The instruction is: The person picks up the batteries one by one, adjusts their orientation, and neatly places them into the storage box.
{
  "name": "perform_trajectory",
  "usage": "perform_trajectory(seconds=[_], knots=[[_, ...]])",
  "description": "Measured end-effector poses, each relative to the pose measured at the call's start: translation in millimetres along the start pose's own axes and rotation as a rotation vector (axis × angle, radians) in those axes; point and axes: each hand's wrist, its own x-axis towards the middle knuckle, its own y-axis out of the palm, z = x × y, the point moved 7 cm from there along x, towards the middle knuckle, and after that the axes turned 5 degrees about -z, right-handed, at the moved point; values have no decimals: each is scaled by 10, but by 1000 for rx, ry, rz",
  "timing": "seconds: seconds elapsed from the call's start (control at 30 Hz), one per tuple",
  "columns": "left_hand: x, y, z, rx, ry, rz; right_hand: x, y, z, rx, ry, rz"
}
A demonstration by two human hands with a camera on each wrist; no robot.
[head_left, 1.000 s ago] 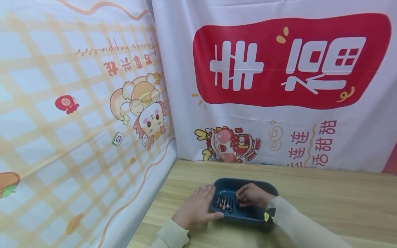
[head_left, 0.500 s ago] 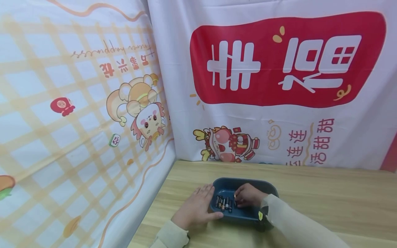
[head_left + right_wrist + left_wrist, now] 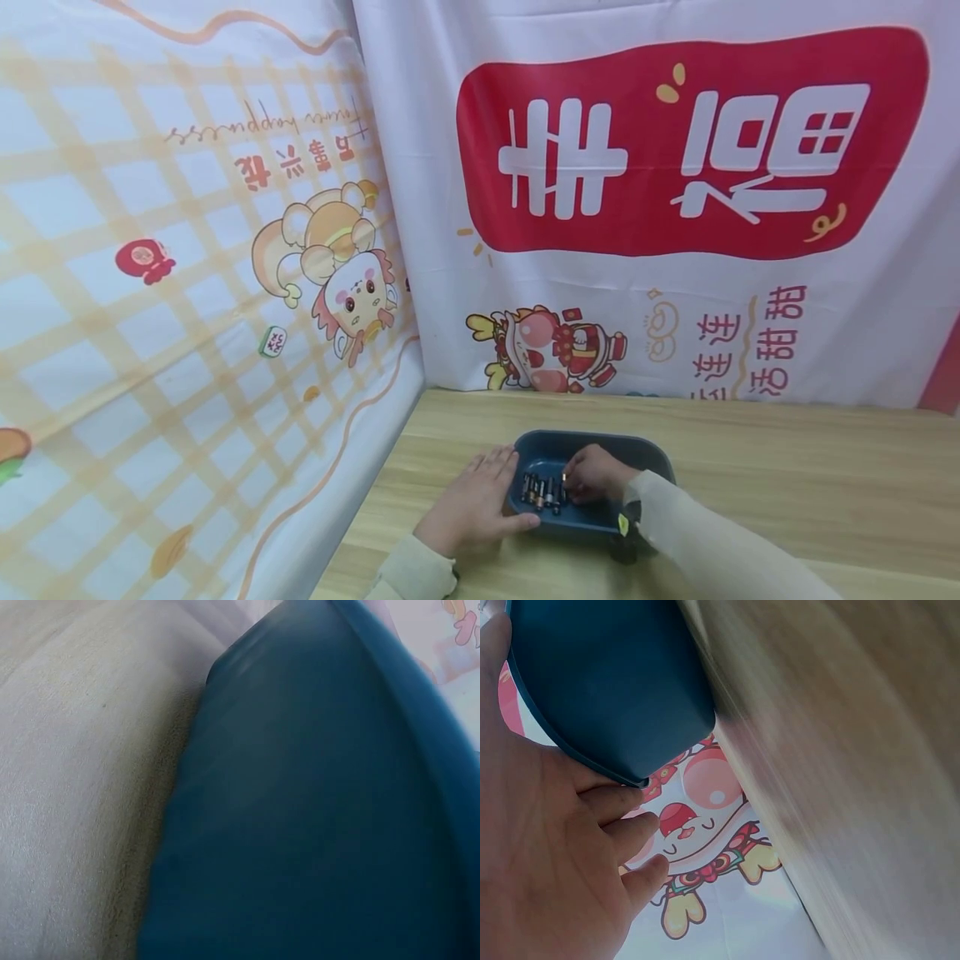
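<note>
Well, in the head view, a blue bin sits on the wood table, near a white cloth. A row of small batteries lies in the bin's left part. The left hand is stretched out against the bin's left end. The right hand is inside, pinching 1 battery just beside the row. In the left wrist view, the left fingers touch the bin's rim, and a cartoon animal shows behind. In the right wrist view, the bin's blue side fills most of the space.
</note>
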Motion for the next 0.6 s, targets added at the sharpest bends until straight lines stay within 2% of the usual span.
perform_trajectory(seconds=[0.2, 0.6], knots=[[-2, 2, -4, -3, -2, 4, -12, 12, 37, -52, -19, -12], [4, 7, -3, -11, -15, 4, 48, -4, 13, -80, -4, -27]])
